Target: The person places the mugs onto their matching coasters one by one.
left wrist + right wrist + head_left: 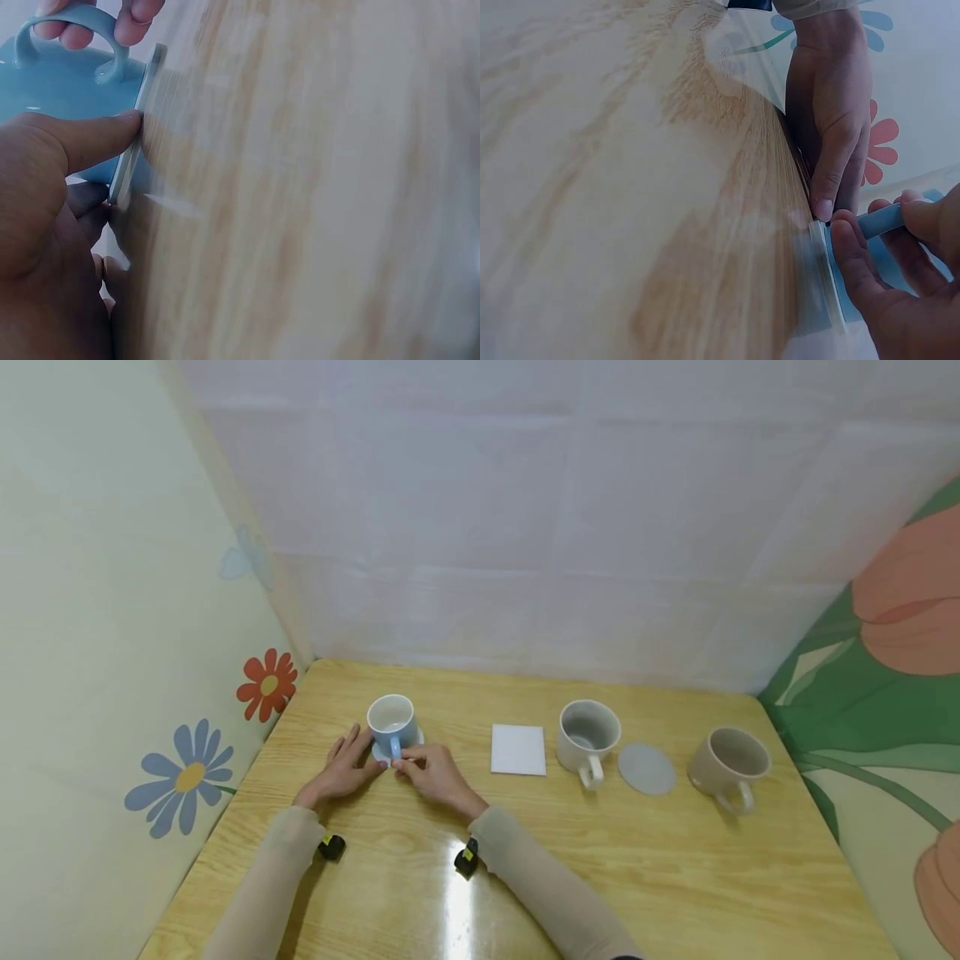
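Observation:
A light blue mug (401, 732) with a white inside stands upright on a pale round coaster (419, 738) at the left of the table. Its handle (71, 13) points toward the person. My right hand (435, 774) pinches that handle between thumb and fingers, one fingertip close to the coaster's rim in the right wrist view. Beside the mug, my left hand (347, 768) lies low with fairly straight fingers. Its thumb (105, 139) touches the coaster's edge, and the other fingertips meet the rim farther round, partly hidden.
Right of the hands lies a white square coaster (518, 750). A white mug (577, 747) stands beside it, then a grey round coaster (647, 768). A beige mug (712, 770) is at the far right. Walls with printed flowers border the wooden table (660, 877).

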The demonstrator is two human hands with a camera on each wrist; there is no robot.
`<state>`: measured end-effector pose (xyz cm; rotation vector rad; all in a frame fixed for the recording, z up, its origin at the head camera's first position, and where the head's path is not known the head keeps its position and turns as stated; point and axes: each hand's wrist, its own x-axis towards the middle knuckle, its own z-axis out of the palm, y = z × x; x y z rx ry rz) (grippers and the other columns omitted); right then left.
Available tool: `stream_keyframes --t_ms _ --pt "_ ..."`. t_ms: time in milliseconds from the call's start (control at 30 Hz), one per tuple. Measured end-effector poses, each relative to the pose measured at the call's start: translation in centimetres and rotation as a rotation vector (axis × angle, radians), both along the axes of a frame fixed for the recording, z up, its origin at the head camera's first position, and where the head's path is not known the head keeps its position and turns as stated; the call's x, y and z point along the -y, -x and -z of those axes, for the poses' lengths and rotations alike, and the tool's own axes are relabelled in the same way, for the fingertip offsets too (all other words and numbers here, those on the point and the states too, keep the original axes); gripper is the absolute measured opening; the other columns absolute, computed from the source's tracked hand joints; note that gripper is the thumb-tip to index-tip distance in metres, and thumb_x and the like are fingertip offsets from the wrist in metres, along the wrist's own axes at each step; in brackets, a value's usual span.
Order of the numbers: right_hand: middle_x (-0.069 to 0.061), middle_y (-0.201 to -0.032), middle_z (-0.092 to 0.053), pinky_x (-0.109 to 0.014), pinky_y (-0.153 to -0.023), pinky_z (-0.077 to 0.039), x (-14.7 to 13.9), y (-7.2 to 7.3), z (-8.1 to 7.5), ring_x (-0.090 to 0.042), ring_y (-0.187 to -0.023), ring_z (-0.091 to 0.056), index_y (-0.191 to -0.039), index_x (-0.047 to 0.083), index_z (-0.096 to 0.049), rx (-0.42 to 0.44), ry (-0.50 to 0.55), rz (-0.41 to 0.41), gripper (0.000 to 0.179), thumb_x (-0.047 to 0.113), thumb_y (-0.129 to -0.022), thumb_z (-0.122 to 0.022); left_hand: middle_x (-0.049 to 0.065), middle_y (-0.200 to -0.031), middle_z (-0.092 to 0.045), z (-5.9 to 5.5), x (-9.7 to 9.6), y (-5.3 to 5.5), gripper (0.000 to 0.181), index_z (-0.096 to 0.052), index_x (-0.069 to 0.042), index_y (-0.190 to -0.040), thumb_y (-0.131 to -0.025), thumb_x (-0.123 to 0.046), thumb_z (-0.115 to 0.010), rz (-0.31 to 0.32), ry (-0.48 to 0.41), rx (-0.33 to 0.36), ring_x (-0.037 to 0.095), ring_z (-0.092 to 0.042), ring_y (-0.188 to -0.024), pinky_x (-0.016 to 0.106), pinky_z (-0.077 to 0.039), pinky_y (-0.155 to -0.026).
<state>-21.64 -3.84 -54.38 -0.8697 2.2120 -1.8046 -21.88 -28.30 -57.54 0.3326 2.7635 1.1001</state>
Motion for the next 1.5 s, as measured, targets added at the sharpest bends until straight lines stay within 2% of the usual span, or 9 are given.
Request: stream_keyframes --t_ms 300,533,733,867,1000,1100,1200,1333,1500 --pt "-0.023 -0.098 -0.080 -0.015 -0.072 -0.058 0.1 -0.1 -0.2 -0.036 -0.086 -0.079 -0.117 -0.008 -0.078 -0.006 -0.041 0.010 0.021 0.005 -0.102 -0.071 0.025 -0.177 -0.018 -0.2 -0.3 0.0 0.083 -0.021 -0.009 -0.171 -0.105 -0.031 -0.067 -0.001 0.000 -0.006 0.051 0.004 -0.164 0.067 0.009 -0.130" --pt "-0.023 -0.103 -0.080 -0.016 -0.074 -0.060 -0.1 -0.5 -0.3 -0.035 -0.088 -0.079 -0.117 -0.006 -0.078 0.014 -0.054 0.017 0.020 0.004 -0.101 -0.071 0.028 -0.176 -0.017 -0.9 -0.7 -0.5 0.083 -0.021 -0.007 -0.170 -0.106 -0.032 -0.066 -0.006 -0.013 0.006 0.052 0.005 -0.163 0.068 0.010 -0.130" --pt "-0.020 -0.102 -0.081 -0.015 -0.075 -0.060 -0.1 -0.7 -0.4 -0.027 -0.088 -0.080 -0.117 -0.004 -0.079 0.017 -0.083 0.017 0.020 0.006 -0.102 -0.071 0.033 -0.174 -0.017 -1.7 -1.0 -1.2 0.084 -0.021 -0.005 -0.170 -0.105 -0.033 -0.066 0.006 -0.040 -0.020 0.057 0.004 -0.161 0.071 0.010 -0.128" --pt "-0.017 -0.105 -0.082 -0.017 -0.079 -0.060 -0.4 -0.8 -0.7 -0.019 -0.090 -0.078 -0.118 -0.002 -0.080 0.011 -0.136 0.016 0.020 0.009 -0.104 -0.070 0.034 -0.172 -0.018 -1.8 -1.0 -1.3 0.084 -0.023 -0.006 -0.170 -0.105 -0.034 -0.067 0.014 -0.070 -0.035 0.058 0.004 -0.160 0.072 0.010 -0.127" --pt "-0.013 -0.118 -0.080 -0.022 -0.089 -0.060 -0.7 -1.0 -1.1 -0.020 -0.103 -0.077 -0.121 0.003 -0.079 0.026 -0.197 -0.002 0.022 0.013 -0.105 -0.068 0.034 -0.171 -0.022 -1.4 -0.9 -1.2 0.084 -0.024 -0.004 -0.169 -0.103 -0.031 -0.069 0.008 -0.058 -0.045 0.059 0.000 -0.160 0.074 0.007 -0.127" --pt "-0.013 -0.125 -0.078 -0.026 -0.095 -0.060 -1.0 -1.2 -1.5 -0.024 -0.112 -0.076 -0.123 0.003 -0.078 0.051 -0.208 -0.017 0.023 0.014 -0.105 -0.067 0.032 -0.170 -0.029 -1.2 -0.7 -1.0 0.082 -0.030 -0.003 -0.167 -0.102 -0.027 -0.072 0.006 -0.038 -0.075 0.061 -0.005 -0.160 0.076 0.002 -0.127" --pt "-0.014 -0.127 -0.077 -0.026 -0.096 -0.061 -1.2 -1.4 -1.9 -0.026 -0.113 -0.076 -0.124 0.003 -0.076 0.073 -0.211 -0.019 0.025 0.016 -0.106 -0.067 0.032 -0.166 -0.039 -1.4 -0.6 -0.7 0.076 -0.039 -0.001 -0.162 -0.099 -0.023 -0.076 0.026 -0.049 -0.137 0.063 -0.016 -0.156 0.078 -0.005 -0.126" --pt "-0.013 -0.128 -0.076 -0.026 -0.094 -0.061 -1.8 -1.7 -2.8 -0.025 -0.111 -0.075 -0.127 0.004 -0.075 0.102 -0.215 -0.019 0.027 0.019 -0.106 -0.067 0.036 -0.156 -0.049 -2.4 -1.1 -0.8 0.068 -0.048 0.006 -0.154 -0.095 -0.012 -0.078 0.047 -0.060 -0.211 0.061 -0.034 -0.149 0.075 -0.015 -0.126" --pt "-0.014 -0.130 -0.075 -0.029 -0.096 -0.061 -2.6 -1.7 -3.7 -0.028 -0.114 -0.075 -0.129 0.004 -0.073 0.106 -0.210 -0.016 0.029 0.019 -0.106 -0.066 0.036 -0.153 -0.053 -3.8 -1.9 -1.0 0.064 -0.050 0.011 -0.150 -0.093 -0.001 -0.077 0.033 -0.016 -0.215 0.056 -0.042 -0.148 0.069 -0.017 -0.130"
